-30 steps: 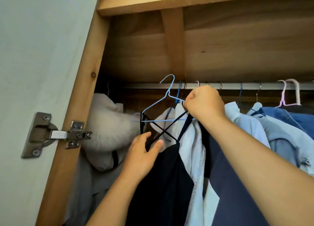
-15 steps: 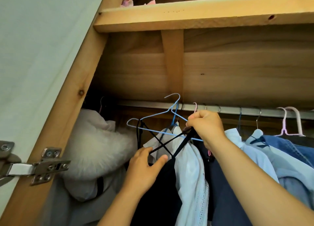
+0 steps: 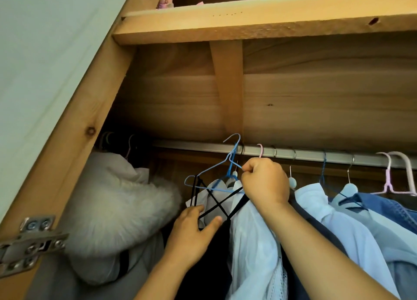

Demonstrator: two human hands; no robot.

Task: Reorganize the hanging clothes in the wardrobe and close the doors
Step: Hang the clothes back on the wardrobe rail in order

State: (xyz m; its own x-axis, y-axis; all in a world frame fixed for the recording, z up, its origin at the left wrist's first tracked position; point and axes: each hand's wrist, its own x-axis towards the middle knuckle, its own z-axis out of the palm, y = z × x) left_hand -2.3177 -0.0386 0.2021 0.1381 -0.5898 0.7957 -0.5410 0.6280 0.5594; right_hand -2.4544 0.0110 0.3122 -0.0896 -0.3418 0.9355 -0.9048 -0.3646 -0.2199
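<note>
Grey coat with white fur-trimmed hood (image 3: 117,209) hung at far left. Left hand (image 3: 191,229) below light-blue wire hanger (image 3: 209,175), fingers relaxed against black strappy garment (image 3: 212,250). Hanger hook level with silver metal rail (image 3: 293,153). Right hand (image 3: 265,182) clenched, pinching hanger's right shoulder. Pale-blue shirts (image 3: 316,214) hanging to right.

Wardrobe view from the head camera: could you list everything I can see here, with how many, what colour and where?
Rail: one, silver, across under the shelf.
Wire hanger: one, light blue, tilted, hook by the rail.
Strappy garment: one, black, on that hanger.
Fur-trimmed coat: one, pale grey, far left.
Shirts: several, light blue, right of centre.
Denim garment: one, blue, far right.
Hinge: one, metal, lower left.
Left hand: touches the straps.
Right hand: pinches the hanger.
</note>
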